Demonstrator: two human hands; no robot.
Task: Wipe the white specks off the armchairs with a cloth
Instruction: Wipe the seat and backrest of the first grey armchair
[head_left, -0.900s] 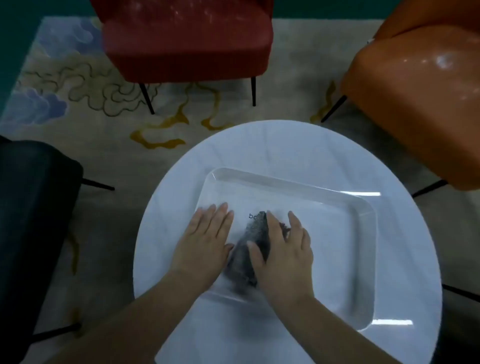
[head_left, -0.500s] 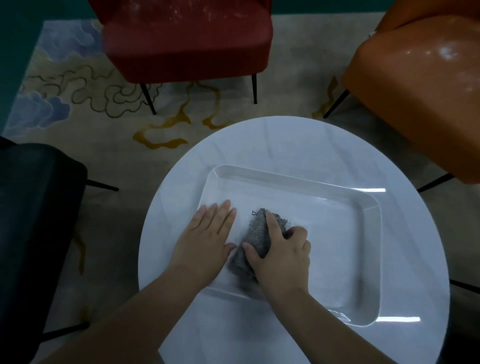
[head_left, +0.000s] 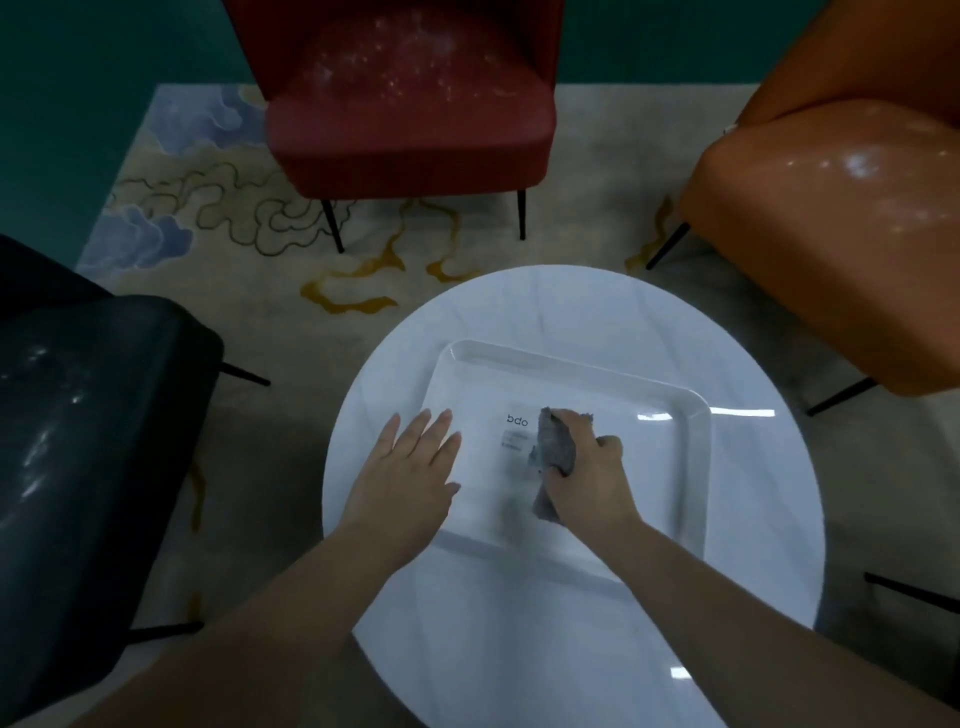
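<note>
A grey cloth (head_left: 555, 441) is bunched in my right hand (head_left: 587, 478), whose fingers curl round it over the white tray (head_left: 696, 467). My left hand (head_left: 410, 467) lies flat with straight fingers on the tray's left edge. A red armchair (head_left: 405, 124) stands straight ahead with white specks across its seat. An orange armchair (head_left: 841, 234) at the right has specks on its seat too. A black armchair (head_left: 88, 447) at the left shows pale marks.
The tray sits on a round white table (head_left: 519, 649) just in front of me. A patterned rug (head_left: 208, 218) covers the floor between the chairs. Thin black chair legs (head_left: 332, 228) stick out around the table.
My right hand has closed its fingers round the cloth and drawn it right, away from my left hand. The tray's printed label now shows. The view has tilted up toward the chairs.
</note>
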